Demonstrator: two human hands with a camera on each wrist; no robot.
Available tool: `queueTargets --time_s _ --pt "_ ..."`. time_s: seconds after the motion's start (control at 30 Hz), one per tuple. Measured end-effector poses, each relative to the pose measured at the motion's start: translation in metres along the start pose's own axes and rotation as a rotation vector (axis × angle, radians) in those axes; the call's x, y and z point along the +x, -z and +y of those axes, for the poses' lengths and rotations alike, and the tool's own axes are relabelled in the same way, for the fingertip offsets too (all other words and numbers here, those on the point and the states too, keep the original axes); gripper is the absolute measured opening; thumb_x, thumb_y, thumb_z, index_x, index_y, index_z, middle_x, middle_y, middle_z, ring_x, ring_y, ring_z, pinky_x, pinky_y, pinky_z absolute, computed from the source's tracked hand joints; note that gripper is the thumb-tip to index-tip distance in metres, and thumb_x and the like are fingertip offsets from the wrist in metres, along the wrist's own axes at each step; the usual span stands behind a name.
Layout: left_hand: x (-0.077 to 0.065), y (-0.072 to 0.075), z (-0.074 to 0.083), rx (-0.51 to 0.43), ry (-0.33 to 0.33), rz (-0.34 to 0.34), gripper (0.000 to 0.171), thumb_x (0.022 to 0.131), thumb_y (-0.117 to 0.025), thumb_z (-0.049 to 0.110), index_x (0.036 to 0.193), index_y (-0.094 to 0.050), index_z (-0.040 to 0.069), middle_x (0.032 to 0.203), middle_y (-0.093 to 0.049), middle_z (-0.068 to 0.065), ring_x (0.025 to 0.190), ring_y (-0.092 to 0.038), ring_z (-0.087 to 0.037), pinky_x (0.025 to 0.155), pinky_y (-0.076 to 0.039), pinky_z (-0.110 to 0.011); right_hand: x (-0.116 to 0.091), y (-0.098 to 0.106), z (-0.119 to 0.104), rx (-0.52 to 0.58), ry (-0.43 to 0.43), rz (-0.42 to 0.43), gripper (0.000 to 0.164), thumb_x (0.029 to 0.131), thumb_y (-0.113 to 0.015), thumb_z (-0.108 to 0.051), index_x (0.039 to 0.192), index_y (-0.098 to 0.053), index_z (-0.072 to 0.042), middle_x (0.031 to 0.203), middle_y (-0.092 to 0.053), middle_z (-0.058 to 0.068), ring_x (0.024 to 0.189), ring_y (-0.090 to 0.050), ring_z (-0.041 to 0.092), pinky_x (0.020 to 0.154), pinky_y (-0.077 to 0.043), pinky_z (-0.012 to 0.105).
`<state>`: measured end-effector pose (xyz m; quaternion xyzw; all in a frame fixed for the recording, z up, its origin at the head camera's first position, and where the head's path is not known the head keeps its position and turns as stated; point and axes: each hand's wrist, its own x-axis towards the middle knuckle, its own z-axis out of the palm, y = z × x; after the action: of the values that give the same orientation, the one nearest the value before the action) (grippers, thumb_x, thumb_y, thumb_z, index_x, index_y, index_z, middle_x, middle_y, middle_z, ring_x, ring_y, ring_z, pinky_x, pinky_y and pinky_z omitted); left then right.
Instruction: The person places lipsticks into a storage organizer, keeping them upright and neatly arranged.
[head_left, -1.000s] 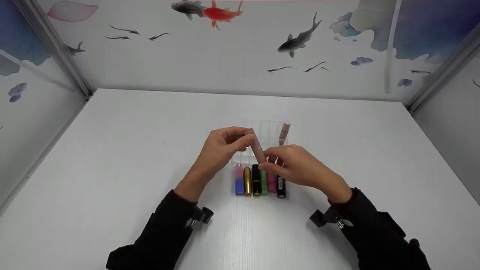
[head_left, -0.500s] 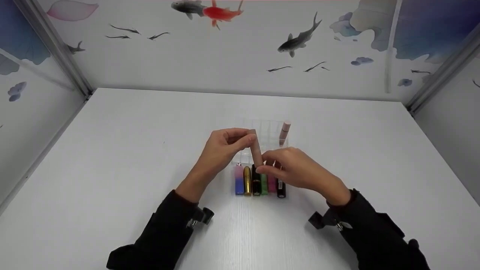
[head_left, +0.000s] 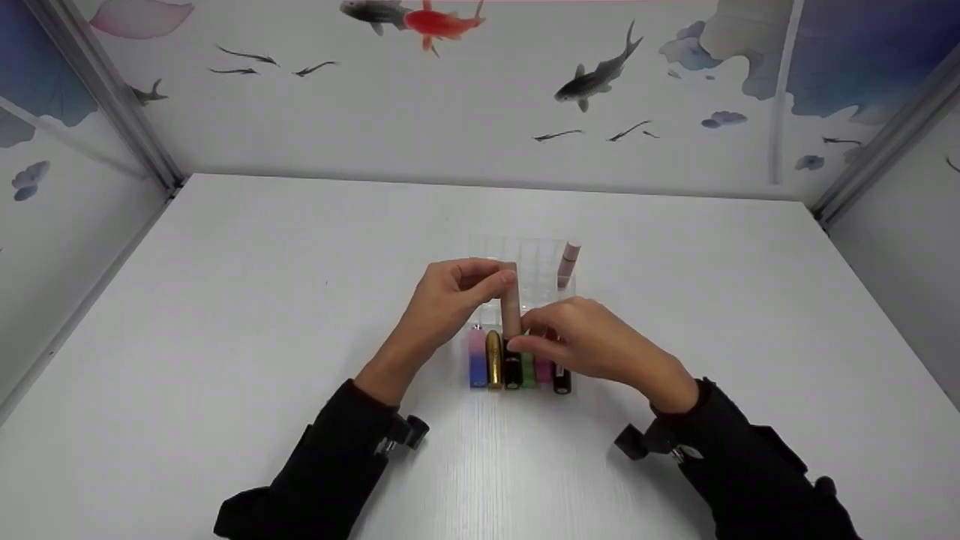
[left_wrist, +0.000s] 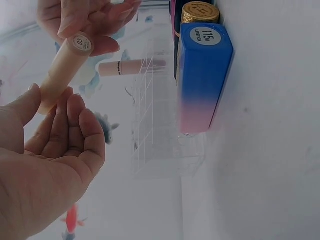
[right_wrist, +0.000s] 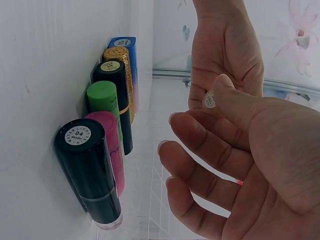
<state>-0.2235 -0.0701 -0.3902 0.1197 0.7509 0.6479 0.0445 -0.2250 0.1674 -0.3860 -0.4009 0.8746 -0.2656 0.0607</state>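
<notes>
Between both hands is a beige lipstick tube (head_left: 511,309), almost upright in the head view, with a round label on its lower end in the left wrist view. My left hand (head_left: 463,291) pinches its upper end between thumb and fingers. Thumb and index finger of my right hand (head_left: 589,339) pinch the lower, labelled end. Just below lies a row of lipsticks: a blue-and-pink one (head_left: 478,360), a gold one (head_left: 494,361), a black one (head_left: 513,371), a green one (left_wrist: 177,45) partly hidden, a pink one (right_wrist: 114,150) and a dark one labelled 04 (right_wrist: 87,165).
Behind the hands stands a clear compartment organizer (head_left: 531,251), partly hidden by them. A light pink tube (head_left: 569,262) leans in its right back compartment. White table (head_left: 262,337) surrounds them, with printed wall panels (head_left: 480,112) at the back and sides.
The beige lipstick tube has turned from slanted to nearly upright. My right hand has moved slightly left and down with its lower end; the left has shifted slightly right.
</notes>
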Motion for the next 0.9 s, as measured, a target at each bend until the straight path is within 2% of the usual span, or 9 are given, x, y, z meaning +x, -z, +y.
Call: queueTargets --time_s 0.23,0.47,0.67,0.9 --pt "0.0006 -0.0005 -0.0029 -0.001 -0.018 -0.028 0.036 0.115 -0.075 0.024 0.14 -0.082 0.0 0.137 -0.086 -0.017 0.127 -0.081 -0.028 0.12 -0.061 -0.052 0.0004 -0.0005 -0.0017 0.014 -0.011 -0.02 0.028 0.114 -0.077 -0.021 0.092 -0.077 -0.004 0.071 -0.065 0.002 0.065 -0.048 -0.003 0.063 -0.042 0.02" --pt "0.0011 -0.0009 -0.0042 0.012 -0.023 -0.031 0.035 0.115 -0.075 0.023 0.14 -0.082 -0.001 0.134 -0.086 -0.016 0.125 -0.079 -0.024 0.116 -0.062 -0.045 0.0012 -0.0016 -0.0018 0.021 -0.015 -0.034 0.029 0.115 -0.076 -0.021 0.091 -0.077 -0.004 0.07 -0.066 0.002 0.064 -0.049 -0.003 0.062 -0.043 0.02" --pt "0.0015 -0.0014 -0.0045 0.02 -0.032 -0.032 0.033 0.115 -0.075 0.023 0.138 -0.084 0.001 0.133 -0.087 -0.015 0.124 -0.08 -0.023 0.115 -0.062 -0.045 0.0013 -0.0022 -0.0016 0.029 -0.022 -0.042 0.029 0.115 -0.075 -0.021 0.091 -0.077 -0.004 0.071 -0.064 0.0 0.065 -0.049 -0.002 0.063 -0.042 0.021" --pt "0.0019 -0.0021 -0.0064 0.027 -0.049 -0.043 0.033 0.116 -0.074 0.022 0.138 -0.083 -0.001 0.132 -0.087 -0.017 0.119 -0.081 -0.023 0.116 -0.063 -0.054 0.0008 -0.0034 -0.0021 0.031 -0.016 -0.048 0.029 0.115 -0.075 -0.021 0.092 -0.077 -0.005 0.073 -0.066 0.0 0.066 -0.05 -0.002 0.065 -0.044 0.021"
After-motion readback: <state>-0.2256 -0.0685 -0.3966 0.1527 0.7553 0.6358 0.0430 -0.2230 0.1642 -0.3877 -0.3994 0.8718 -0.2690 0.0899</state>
